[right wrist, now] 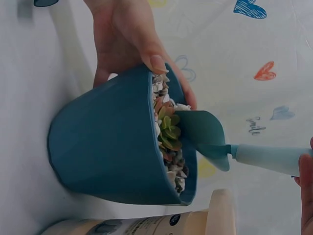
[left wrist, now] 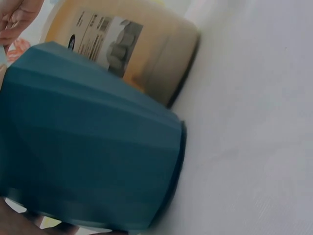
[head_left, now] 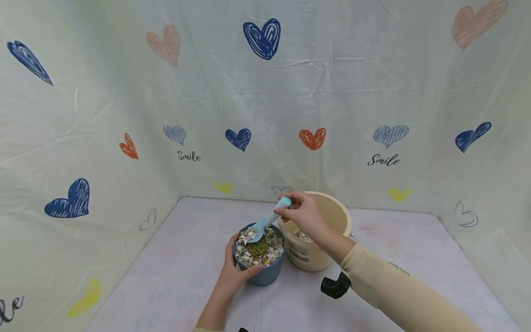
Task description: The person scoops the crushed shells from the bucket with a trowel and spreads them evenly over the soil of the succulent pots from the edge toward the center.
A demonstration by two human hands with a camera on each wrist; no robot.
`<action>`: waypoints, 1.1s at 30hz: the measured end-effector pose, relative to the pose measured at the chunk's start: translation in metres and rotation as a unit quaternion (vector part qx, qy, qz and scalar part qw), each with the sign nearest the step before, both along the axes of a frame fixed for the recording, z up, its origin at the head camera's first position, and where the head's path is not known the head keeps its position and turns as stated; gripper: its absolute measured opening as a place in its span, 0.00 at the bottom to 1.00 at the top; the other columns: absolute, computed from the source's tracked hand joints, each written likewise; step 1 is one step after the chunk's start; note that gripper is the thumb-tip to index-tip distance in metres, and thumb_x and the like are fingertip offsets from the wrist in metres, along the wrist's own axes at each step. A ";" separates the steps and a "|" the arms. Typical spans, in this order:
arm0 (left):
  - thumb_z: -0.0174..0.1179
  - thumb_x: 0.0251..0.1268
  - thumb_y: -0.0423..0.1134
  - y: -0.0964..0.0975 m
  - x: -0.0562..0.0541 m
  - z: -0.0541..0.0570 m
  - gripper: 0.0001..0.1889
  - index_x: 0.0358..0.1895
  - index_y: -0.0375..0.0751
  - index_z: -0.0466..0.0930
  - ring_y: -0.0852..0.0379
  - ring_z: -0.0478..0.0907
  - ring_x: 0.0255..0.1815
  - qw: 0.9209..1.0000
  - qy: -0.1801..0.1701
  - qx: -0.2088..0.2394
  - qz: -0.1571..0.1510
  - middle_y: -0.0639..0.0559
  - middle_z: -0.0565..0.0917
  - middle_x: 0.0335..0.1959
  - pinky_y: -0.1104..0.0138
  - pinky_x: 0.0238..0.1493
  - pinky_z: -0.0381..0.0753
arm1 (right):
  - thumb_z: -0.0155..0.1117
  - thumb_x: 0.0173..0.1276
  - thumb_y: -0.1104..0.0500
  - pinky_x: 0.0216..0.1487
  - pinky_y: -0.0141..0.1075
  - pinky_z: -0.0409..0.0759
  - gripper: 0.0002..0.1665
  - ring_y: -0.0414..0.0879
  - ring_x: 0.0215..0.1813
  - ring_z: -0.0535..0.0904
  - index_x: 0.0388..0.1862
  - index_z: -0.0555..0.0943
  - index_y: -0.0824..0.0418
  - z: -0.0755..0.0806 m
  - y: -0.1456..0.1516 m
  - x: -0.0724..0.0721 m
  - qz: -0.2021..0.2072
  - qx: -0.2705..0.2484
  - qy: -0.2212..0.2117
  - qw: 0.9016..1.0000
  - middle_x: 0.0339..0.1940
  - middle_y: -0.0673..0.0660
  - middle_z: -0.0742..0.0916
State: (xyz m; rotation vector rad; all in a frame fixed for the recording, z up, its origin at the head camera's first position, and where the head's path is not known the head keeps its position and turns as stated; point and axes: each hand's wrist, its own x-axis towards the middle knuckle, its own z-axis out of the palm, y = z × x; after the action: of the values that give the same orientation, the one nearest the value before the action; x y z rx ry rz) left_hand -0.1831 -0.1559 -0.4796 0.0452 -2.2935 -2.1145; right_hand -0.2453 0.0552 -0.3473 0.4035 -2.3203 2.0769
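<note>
A blue flower pot stands on the table, filled with small pale stones around a green succulent. My left hand grips the pot's near left side, its thumb at the rim in the right wrist view. My right hand pinches the handle of a light blue trowel. The trowel's blade is tipped over the pot beside the succulent, with stones at its edge. In the left wrist view the blue pot covers most of the left hand.
Right behind the pot stands a cream bucket with a label and some stones inside. A white cloth covers the table. Curtains printed with hearts hang at the back and sides. A black wrist device sits below the right sleeve.
</note>
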 end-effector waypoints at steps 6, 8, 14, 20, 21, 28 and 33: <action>0.78 0.45 0.37 0.007 0.003 0.002 0.60 0.78 0.52 0.42 0.31 0.39 0.75 1.000 0.010 0.010 0.013 0.34 0.46 0.77 0.34 0.66 0.44 | 0.72 0.60 0.67 0.37 0.41 0.83 0.18 0.47 0.30 0.83 0.50 0.82 0.65 0.004 0.001 -0.001 0.003 0.009 0.014 1.000 0.39 0.58 0.84; 0.78 0.44 0.37 0.008 0.004 0.002 0.61 0.78 0.53 0.42 0.31 0.40 0.75 1.000 0.011 0.008 0.020 0.33 0.46 0.76 0.35 0.67 0.45 | 0.72 0.60 0.67 0.37 0.42 0.83 0.18 0.47 0.30 0.83 0.50 0.82 0.65 0.004 0.001 -0.002 0.004 0.011 0.017 1.000 0.39 0.58 0.84; 0.78 0.43 0.37 0.014 0.006 -0.001 0.60 0.77 0.51 0.43 0.32 0.45 0.74 0.999 0.027 0.005 0.036 0.33 0.50 0.75 0.36 0.67 0.48 | 0.72 0.60 0.67 0.40 0.48 0.83 0.19 0.47 0.30 0.83 0.50 0.82 0.65 0.004 0.001 -0.002 0.005 0.015 0.026 1.000 0.38 0.58 0.84; 0.79 0.42 0.38 0.019 0.008 -0.002 0.60 0.77 0.51 0.44 0.31 0.46 0.74 0.998 0.030 0.007 0.053 0.33 0.51 0.75 0.37 0.67 0.49 | 0.72 0.60 0.66 0.41 0.52 0.82 0.19 0.48 0.31 0.82 0.51 0.82 0.64 0.005 0.004 -0.001 0.007 0.015 0.028 0.999 0.39 0.59 0.84; 0.79 0.42 0.38 0.020 0.008 -0.002 0.61 0.77 0.51 0.43 0.31 0.46 0.74 0.998 0.028 0.007 0.057 0.33 0.51 0.75 0.37 0.67 0.49 | 0.72 0.60 0.66 0.41 0.51 0.82 0.19 0.48 0.31 0.82 0.51 0.82 0.64 0.005 0.004 -0.001 0.008 0.014 0.029 0.999 0.39 0.59 0.84; 0.79 0.41 0.38 0.027 0.009 -0.001 0.62 0.77 0.52 0.42 0.31 0.45 0.74 0.997 0.025 0.007 0.070 0.33 0.50 0.75 0.37 0.67 0.49 | 0.72 0.60 0.66 0.39 0.46 0.83 0.20 0.48 0.31 0.82 0.52 0.81 0.64 0.004 0.006 -0.002 0.006 0.021 0.035 0.999 0.39 0.58 0.84; 0.80 0.42 0.43 0.020 0.008 0.002 0.62 0.77 0.51 0.41 0.29 0.46 0.74 0.998 0.017 -0.032 0.051 0.30 0.49 0.75 0.36 0.66 0.51 | 0.73 0.60 0.63 0.39 0.46 0.83 0.20 0.49 0.32 0.83 0.52 0.81 0.62 0.002 0.008 -0.001 0.008 0.033 0.037 0.999 0.38 0.57 0.84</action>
State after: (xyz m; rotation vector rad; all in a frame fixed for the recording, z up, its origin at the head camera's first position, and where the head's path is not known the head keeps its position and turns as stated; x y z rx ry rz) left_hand -0.1756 -0.1363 -0.4775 0.1217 -2.2852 -1.9780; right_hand -0.2459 0.0627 -0.3453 0.4935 -2.3547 1.9608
